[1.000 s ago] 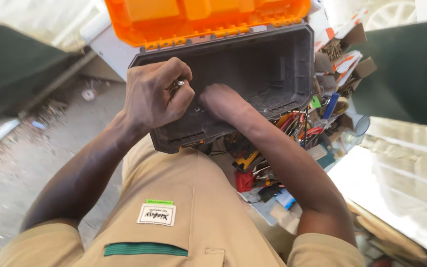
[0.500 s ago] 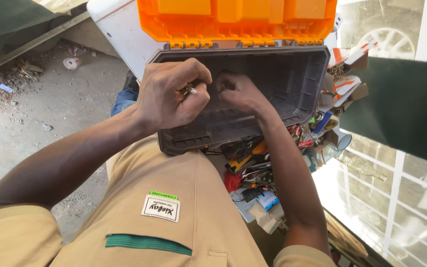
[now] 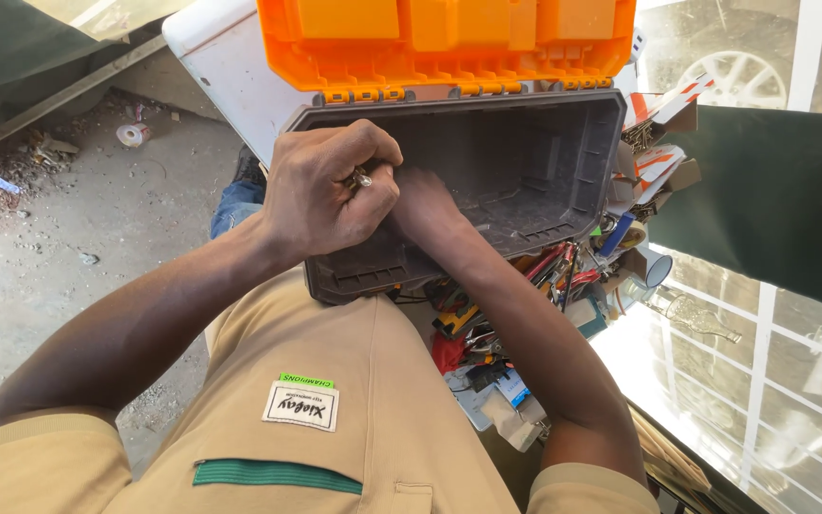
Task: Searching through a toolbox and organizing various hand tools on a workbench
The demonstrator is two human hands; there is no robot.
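**A:** While your left hand point(image 3: 327, 195) sits over the near wall of the grey toolbox point(image 3: 487, 190), what's actually in it? From the head view I only catch a bit of metal.

**B:** Yeah, your left hand is curled into a loose fist, fingers together, pinching a small shiny metal piece point(image 3: 361, 177) between thumb and forefinger. Can't tell what kind of piece it is, too small. It sits right at the box's near edge, just above the rim.

**A:** And your right hand point(image 3: 425, 205)?

**B:** It's reaching down inside the toolbox, touching or almost touching your left one. Its fingers are hidden behind the left fist, so I honestly can't tell if they're spread, closed, or gripping anything.

**A:** Where's the box itself?

**B:** Resting against your lap, tilted toward you, with the orange lid point(image 3: 444, 43) swung open and standing up at the far side. The inside that shows looks like bare grey plastic.

**A:** Stuff around it?

**B:** A messy heap of hand tools point(image 3: 487, 324) lies just right of the box, under your right forearm: red and yellow handles, pliers, small packets. Some cardboard boxes point(image 3: 663, 143) sit beside the box's far right corner. A white panel point(image 3: 230, 67) lies behind the box on the left, on a dusty concrete floor point(image 3: 59, 228).
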